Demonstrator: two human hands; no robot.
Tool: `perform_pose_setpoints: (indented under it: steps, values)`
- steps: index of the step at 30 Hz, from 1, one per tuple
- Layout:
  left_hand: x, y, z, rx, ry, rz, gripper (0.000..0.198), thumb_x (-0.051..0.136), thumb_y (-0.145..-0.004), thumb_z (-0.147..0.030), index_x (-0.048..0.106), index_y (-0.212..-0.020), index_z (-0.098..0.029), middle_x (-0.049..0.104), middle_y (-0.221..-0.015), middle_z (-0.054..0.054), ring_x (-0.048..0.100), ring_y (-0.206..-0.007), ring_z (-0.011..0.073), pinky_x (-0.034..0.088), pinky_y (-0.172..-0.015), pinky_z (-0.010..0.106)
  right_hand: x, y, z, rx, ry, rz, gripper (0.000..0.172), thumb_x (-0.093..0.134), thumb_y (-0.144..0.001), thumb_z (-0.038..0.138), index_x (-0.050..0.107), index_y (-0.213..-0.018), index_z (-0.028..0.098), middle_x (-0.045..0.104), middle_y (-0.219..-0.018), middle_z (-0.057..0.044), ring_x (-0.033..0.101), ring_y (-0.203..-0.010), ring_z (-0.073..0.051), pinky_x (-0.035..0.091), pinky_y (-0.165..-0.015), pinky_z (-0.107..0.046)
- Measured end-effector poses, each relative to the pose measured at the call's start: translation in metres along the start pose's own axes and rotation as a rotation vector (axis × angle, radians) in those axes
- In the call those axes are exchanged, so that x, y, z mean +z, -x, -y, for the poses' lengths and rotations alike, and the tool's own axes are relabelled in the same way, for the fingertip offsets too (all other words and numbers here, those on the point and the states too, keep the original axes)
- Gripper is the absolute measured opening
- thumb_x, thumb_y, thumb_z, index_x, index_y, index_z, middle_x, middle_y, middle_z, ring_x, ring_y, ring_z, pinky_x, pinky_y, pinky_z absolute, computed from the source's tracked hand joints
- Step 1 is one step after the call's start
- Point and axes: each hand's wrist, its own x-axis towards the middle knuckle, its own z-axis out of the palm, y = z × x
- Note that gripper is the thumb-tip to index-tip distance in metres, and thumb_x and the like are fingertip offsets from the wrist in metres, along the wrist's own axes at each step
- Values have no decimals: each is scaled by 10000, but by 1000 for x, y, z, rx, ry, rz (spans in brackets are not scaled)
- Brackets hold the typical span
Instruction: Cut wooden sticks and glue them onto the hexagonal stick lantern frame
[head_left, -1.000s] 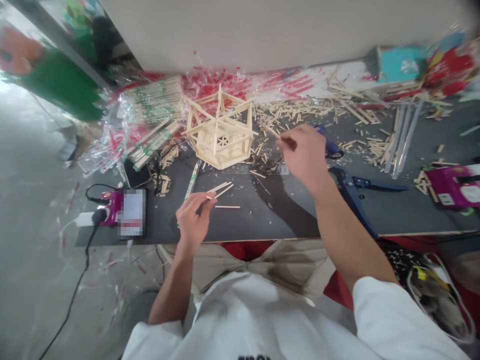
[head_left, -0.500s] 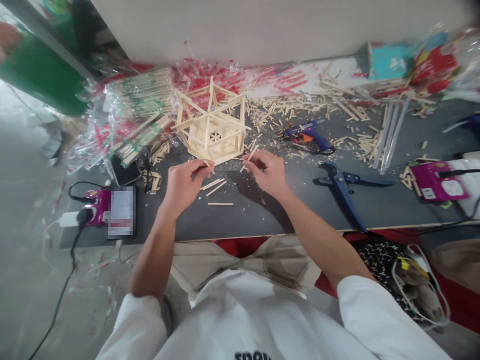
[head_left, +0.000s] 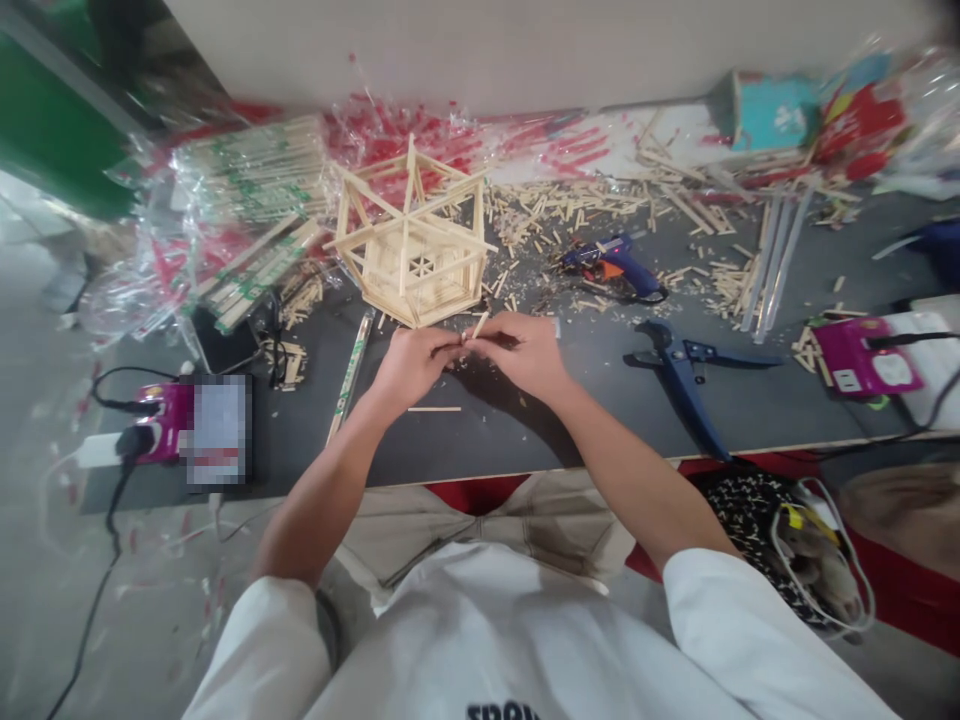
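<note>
My left hand (head_left: 416, 362) and my right hand (head_left: 525, 352) meet in front of the wooden stick frame, fingertips together. A short wooden stick (head_left: 481, 324) pokes up from the pinch of my right hand. The fingers of my left hand are also closed in a pinch, on a stick that is mostly hidden. Just beyond my hands stands the polygonal frame (head_left: 406, 225), built of thin sticks with spokes across its top. One loose stick (head_left: 435, 409) lies flat on the dark tabletop nearer my body.
A blue glue gun (head_left: 626, 270) and a blue-handled cutter (head_left: 690, 395) lie to the right. Cut stick pieces (head_left: 570, 212) are strewn behind. Wrapped stick bundles (head_left: 259, 270) and a phone-like device (head_left: 219, 430) are at left. Purple power adapters (head_left: 862, 355) and cords stand at the right.
My hands have come together from either side until their fingertips meet. A green-marked stick strip beside my left forearm now shows. Two loose sticks are no longer visible by my left hand.
</note>
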Motion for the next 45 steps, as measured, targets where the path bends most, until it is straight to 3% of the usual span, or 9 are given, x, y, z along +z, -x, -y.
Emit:
perform_pose_setpoints:
  steps: [9,14,23,31,39,45]
  values:
    - [4,2,6,41,-189,25,247,645,-1043,-210,890,-1016,-191,878,-993,89,821,-920,248,553,-840,307,1,-3,3,-13,-30,19,407,860,-895,670,844,-783,279,790,-826,-41,703,-781,-219,532,-715,-373]
    - [5,4,7,71,-220,49,273,623,-1051,-195,895,-1075,-201,879,-1076,105,817,-972,254,565,-864,312,4,-1,-4,50,-159,-7,398,961,-762,642,818,-733,271,791,-808,-23,722,-777,-214,580,-756,-384]
    - [4,6,7,97,-185,27,262,650,-1019,-198,821,-823,-166,793,-805,61,696,-743,194,438,-725,290,5,2,-6,-44,-131,-6,312,954,-827,546,829,-761,267,790,-841,-31,715,-787,-193,585,-742,-363]
    - [4,8,5,111,-120,-14,314,646,-1013,-217,712,-710,-165,705,-688,23,607,-648,152,389,-672,269,7,1,-9,-122,-85,-35,281,918,-878,502,820,-762,266,770,-830,-23,697,-778,-188,571,-740,-356]
    - [3,7,3,68,-25,-23,297,651,-990,-167,718,-700,-170,720,-637,-9,650,-620,137,450,-686,236,13,1,-12,-2,-172,-28,344,920,-826,562,806,-767,243,781,-837,-28,717,-793,-186,601,-792,-362]
    - [2,7,5,68,34,-33,273,689,-993,-224,776,-740,-169,714,-597,-7,712,-633,158,487,-691,233,16,1,-9,22,-193,-25,345,912,-813,559,802,-769,234,793,-828,-31,725,-784,-187,603,-786,-358]
